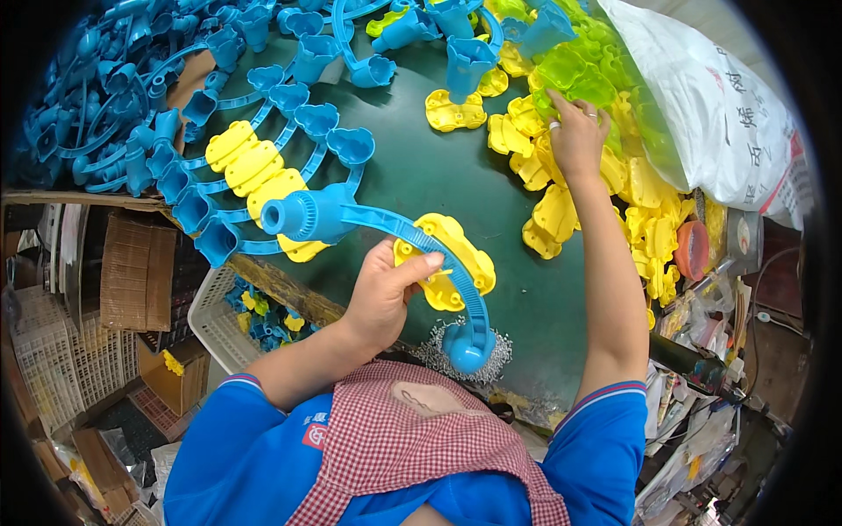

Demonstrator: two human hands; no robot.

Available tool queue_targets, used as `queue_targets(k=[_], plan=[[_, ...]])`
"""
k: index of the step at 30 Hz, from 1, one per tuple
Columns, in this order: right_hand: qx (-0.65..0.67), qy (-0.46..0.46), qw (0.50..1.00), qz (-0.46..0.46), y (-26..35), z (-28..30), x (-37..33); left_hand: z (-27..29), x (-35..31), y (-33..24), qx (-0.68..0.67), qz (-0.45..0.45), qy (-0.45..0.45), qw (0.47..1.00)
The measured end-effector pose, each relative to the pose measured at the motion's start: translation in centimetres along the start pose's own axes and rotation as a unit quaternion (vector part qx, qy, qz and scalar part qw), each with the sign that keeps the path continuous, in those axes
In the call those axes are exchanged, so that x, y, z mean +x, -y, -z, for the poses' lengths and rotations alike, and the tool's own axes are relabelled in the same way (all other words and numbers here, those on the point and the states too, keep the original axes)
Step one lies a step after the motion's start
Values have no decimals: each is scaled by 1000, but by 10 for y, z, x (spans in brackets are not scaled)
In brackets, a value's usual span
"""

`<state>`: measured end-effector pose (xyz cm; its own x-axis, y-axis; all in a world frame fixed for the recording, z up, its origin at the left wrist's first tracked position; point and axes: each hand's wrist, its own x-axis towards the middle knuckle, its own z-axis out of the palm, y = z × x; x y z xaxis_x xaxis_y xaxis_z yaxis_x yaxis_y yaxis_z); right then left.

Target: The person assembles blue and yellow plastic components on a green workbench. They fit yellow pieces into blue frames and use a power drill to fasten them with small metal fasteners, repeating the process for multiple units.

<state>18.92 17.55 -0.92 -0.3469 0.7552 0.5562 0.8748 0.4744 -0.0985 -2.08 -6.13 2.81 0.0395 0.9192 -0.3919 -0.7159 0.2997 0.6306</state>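
Note:
My left hand (383, 296) grips a blue curved plastic part (395, 222), thumb pressed on its ribbed arm. That part has a flared cup at one end and a rounded knob at the other. Against its arm, in the same grip, sits a yellow car-shaped plastic piece (456, 241). My right hand (576, 136) reaches to the far right, fingers stretched out and touching the translucent green plastic pieces (574, 74); its thumb is hard to make out. Below and around it lie loose yellow car-shaped pieces (553, 215). Small grey pellets (498, 358) lie under the blue knob.
Several blue parts with yellow pieces (254, 167) stand in a row at left on the green table (421, 149). A large heap of blue parts (96, 96) fills the far left. A white sack (702, 96) leans at right. A white basket (215, 329) stands below the table edge.

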Motion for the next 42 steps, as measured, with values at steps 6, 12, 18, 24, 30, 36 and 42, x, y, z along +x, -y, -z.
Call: queue_targets(k=[6,12,18,24,30,36,42], plan=[[649,104,678,-331,99,48,-35,25,-8,-6,48,-9,-76,996],[677,106,682,-256,148,87,-112,11,2,3,12,16,-89,996],[287,68,955,-38,141,116,-107,4,0,2,37,11,-64,997],[276,-20,960,48,122,117,-122,-4,0,6,42,-10,-53,998],[355,-2,932,-70,137,113,-125,-10,-2,9,48,-37,-24,998],[570,35,800,-185,140,106,-143,-9,-6,8,106,-64,18,992],[662,125,667,-320,134,121,-132,-5,-1,4,129,-57,39,989]])
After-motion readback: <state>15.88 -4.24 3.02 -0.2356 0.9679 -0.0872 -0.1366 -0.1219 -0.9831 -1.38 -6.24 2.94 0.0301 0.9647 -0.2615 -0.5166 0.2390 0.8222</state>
